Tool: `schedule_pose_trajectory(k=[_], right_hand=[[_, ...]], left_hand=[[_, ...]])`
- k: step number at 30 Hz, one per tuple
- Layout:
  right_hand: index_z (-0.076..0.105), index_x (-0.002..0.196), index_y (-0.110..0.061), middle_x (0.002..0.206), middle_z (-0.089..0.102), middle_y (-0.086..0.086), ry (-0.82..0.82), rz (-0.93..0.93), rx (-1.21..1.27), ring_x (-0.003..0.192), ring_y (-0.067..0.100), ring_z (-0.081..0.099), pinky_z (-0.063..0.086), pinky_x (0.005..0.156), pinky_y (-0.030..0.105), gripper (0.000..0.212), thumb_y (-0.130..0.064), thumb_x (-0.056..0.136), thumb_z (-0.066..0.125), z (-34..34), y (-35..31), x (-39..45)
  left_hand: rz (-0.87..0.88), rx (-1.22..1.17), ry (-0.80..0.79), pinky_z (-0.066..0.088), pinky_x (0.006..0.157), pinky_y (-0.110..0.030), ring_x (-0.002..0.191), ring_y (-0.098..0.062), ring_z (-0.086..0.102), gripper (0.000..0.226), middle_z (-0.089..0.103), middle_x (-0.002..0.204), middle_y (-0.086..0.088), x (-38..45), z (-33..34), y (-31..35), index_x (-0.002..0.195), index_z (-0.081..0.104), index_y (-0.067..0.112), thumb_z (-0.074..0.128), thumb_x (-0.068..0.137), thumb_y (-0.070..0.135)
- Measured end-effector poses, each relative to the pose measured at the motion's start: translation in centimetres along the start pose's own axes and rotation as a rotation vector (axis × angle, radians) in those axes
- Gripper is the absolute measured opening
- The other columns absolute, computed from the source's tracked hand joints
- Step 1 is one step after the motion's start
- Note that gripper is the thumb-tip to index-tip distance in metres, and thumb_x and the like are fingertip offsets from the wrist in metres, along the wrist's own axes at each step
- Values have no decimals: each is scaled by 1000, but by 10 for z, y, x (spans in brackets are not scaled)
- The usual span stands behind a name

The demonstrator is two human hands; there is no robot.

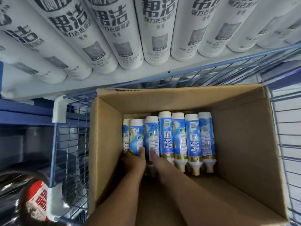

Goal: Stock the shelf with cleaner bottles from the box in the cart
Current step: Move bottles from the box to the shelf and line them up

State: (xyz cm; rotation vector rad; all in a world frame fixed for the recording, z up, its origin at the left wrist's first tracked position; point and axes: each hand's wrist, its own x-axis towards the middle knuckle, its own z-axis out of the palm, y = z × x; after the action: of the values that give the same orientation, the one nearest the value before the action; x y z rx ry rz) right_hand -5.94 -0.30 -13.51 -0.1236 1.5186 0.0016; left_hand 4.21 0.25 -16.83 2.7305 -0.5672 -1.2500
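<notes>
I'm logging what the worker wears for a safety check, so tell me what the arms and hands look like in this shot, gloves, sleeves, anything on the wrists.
Both hands, left hand and right hand, are bare, with no gloves. Both forearms are bare as far as the bottom edge of the picture, so no sleeve shows. No watch, bracelet or ring shows on the parts that can be seen; the fingertips are partly hidden among the bottles.

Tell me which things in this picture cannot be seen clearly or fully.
All in the head view:
- Right hand: its grip is hidden between the bottles.
- Left hand: fingers wrap one bottle, but their tips are hidden behind it.
- Bottle count: the left ones overlap and may cover more.
- Bottle print: too small to read.
- Shelf cans: tops cut off by the upper edge.
- Black and red bag: cut off at the lower left corner.
</notes>
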Motion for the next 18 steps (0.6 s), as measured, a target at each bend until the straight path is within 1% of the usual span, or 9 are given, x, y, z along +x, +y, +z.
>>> schedule_pose_trajectory(k=[3, 5, 8, 10, 11, 12, 13, 15, 18], right_hand=[[48, 140, -19, 101, 65, -4, 1, -11, 114, 121, 25, 59, 44, 107, 42, 67, -64, 91, 55, 4, 7, 12], [50, 136, -20, 95, 63, -4, 26, -28, 101, 120, 24, 59, 44, 107, 39, 59, -60, 93, 56, 2, 8, 8], [56, 127, -14, 105, 67, 2, 69, -63, 18, 107, 19, 62, 46, 105, 37, 54, -59, 96, 52, -2, 8, 3], [54, 125, -16, 102, 63, -2, 58, -121, -4, 87, 8, 56, 49, 86, 26, 50, -57, 97, 51, -2, 8, -3], [49, 133, -17, 110, 62, -1, 65, -153, -8, 85, 6, 52, 47, 75, 21, 53, -55, 97, 53, -3, 8, -7], [45, 140, -19, 122, 61, 0, 81, -197, -15, 89, 6, 52, 45, 70, 20, 57, -54, 96, 55, -4, 9, -7], [43, 143, -21, 129, 60, 1, 96, -229, -31, 92, 7, 53, 45, 72, 21, 60, -53, 95, 58, -5, 11, -6], [47, 140, -23, 121, 60, -3, 94, -259, -23, 88, 4, 57, 51, 77, 27, 57, -53, 94, 60, -10, 12, -6], [53, 139, -19, 121, 61, -4, 104, -258, -5, 93, 9, 59, 49, 86, 32, 56, -51, 94, 61, -20, 11, -6]], left_hand=[[-5, 73, -19, 46, 98, -41, 121, -39, 56, 70, 51, 135, -23, 3, -1, -1, 139, 51, 7, 62, 90, 56], [2, 95, -33, 46, 99, -39, 119, -39, 56, 69, 53, 133, -24, 3, -1, -3, 138, 54, 7, 63, 89, 55], [0, 81, -39, 48, 99, -39, 115, -40, 57, 66, 51, 130, -25, 4, 0, -7, 136, 56, 8, 67, 88, 51], [-19, 24, -50, 51, 99, -42, 111, -39, 60, 67, 54, 128, -23, 6, 4, -10, 135, 57, 9, 71, 84, 52], [-32, -35, -57, 54, 96, -45, 107, -37, 64, 67, 60, 125, -21, 7, 6, -12, 132, 58, 11, 74, 82, 51], [-40, -114, -68, 56, 92, -47, 102, -34, 67, 64, 65, 121, -18, 7, 7, -12, 129, 59, 12, 77, 80, 48], [-50, -175, -80, 58, 90, -48, 99, -32, 69, 60, 69, 117, -15, 5, 6, -10, 127, 59, 11, 79, 80, 43], [-51, -230, -109, 57, 91, -45, 101, -31, 70, 56, 70, 117, -13, -1, 5, -6, 128, 58, 8, 79, 83, 34], [-19, -237, -144, 56, 93, -45, 103, -31, 67, 60, 68, 120, -13, -8, 2, -1, 129, 58, 8, 79, 83, 40]])
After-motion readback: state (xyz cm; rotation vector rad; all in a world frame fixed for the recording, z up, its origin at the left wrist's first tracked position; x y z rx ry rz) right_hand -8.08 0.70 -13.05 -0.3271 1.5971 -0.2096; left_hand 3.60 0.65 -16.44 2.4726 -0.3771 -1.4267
